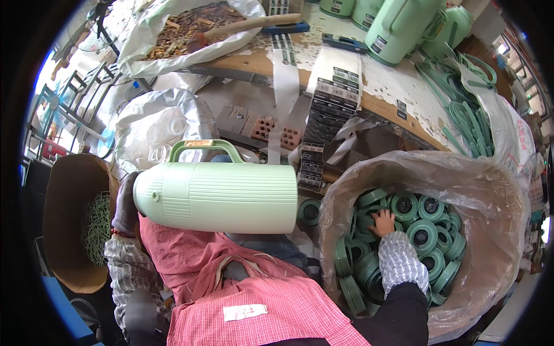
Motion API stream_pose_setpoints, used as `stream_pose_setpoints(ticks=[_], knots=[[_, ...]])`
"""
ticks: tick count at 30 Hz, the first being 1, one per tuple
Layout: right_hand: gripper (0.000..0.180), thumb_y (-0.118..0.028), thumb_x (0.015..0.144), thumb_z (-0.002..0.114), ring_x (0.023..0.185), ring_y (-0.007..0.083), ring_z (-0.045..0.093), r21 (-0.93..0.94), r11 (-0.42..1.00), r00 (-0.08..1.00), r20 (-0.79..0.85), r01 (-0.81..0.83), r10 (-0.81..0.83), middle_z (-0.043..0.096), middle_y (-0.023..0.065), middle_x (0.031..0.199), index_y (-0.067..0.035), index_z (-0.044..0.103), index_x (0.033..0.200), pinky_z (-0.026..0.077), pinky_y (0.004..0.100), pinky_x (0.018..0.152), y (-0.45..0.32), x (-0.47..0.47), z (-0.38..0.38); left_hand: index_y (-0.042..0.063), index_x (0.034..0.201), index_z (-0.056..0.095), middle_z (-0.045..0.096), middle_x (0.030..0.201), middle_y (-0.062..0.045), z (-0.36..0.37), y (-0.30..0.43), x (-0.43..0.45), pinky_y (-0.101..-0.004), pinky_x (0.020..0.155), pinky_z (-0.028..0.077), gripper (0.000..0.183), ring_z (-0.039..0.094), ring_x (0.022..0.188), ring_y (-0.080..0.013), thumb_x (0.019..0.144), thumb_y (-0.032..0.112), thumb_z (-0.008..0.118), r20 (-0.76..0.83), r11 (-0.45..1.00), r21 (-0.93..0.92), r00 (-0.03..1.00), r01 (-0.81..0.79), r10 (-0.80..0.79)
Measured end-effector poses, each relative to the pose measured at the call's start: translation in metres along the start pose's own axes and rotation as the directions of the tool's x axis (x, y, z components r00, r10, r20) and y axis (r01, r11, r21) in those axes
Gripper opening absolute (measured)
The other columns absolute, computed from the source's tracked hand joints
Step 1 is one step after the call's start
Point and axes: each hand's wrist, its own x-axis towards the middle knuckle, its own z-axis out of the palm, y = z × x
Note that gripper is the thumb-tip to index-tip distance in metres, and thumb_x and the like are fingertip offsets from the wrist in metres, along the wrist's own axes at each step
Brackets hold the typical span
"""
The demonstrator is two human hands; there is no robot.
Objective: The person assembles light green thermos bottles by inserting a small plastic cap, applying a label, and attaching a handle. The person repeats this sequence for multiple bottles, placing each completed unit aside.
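Observation:
My gloved left hand (126,203) is at the top end of a light green plastic thermos flask body (225,197), which lies on its side across my lap with its handle pointing away from me. Part of that hand is hidden behind the flask. Bare and with its fingers spread, my right hand (383,222) reaches into a large bin lined with clear plastic (489,212). The fingers touch green round plastic parts (422,237) with dark centres, heaped in the bin. Whether they grip one of these cannot be told.
A worktable (385,82) ahead bears green flasks (394,34), strips of stickers (333,95) and a hammer (251,26) over a sack of scraps (194,32). Green plastic strips (469,116) fill a sack at right. On the left are a brown box (75,225) and a bag of clear rings (166,129).

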Motion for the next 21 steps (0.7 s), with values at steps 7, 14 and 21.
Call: stream_pose_setpoints(ticks=[7, 14, 21], knots=[[0.065, -0.034, 0.061, 0.083, 0.106, 0.0295, 0.053, 0.223, 0.964, 0.970, -0.162, -0.145, 0.184, 0.062, 0.0097, 0.109, -0.010, 0.060, 0.116, 0.038, 0.0418, 0.087, -0.057, -0.017, -0.120, 0.000, 0.106, 0.061, 0.064, 0.091, -0.009, -0.014, -0.073, 0.014, -0.0291, 0.068, 0.050, 0.029, 0.061, 0.078, -0.0176, 0.099, 0.022, 0.042, 0.024, 0.980, -0.167, 0.994, -0.104, 0.110], [0.045, -0.014, 0.077, 0.066, 0.087, 0.0272, 0.057, 0.515, 0.525, 0.589, -0.808, 0.678, 0.032, 0.057, 0.0139, 0.095, 0.001, 0.061, 0.119, 0.047, 0.0350, 0.077, -0.286, 0.029, -0.330, 0.005, 0.114, 0.058, 0.066, 0.089, -0.005, 0.022, -0.081, -0.010, -0.0237, 0.048, 0.048, 0.035, 0.063, 0.066, -0.0125, 0.103, 0.030, 0.037, -0.061, 0.930, -0.320, 0.984, -0.179, 0.168], [0.046, -0.017, 0.069, 0.075, 0.074, 0.0277, 0.056, 0.151, 0.355, 0.234, -0.950, 0.923, -0.205, 0.055, 0.0118, 0.087, 0.001, 0.068, 0.111, 0.049, 0.0371, 0.070, -0.348, 0.034, -0.367, 0.002, 0.120, 0.058, 0.066, 0.108, -0.010, -0.043, -0.142, -0.016, -0.0327, 0.087, 0.049, 0.034, 0.063, 0.098, -0.0229, 0.101, 0.027, 0.044, 0.026, 0.809, -0.584, 0.998, 0.063, -0.060]])
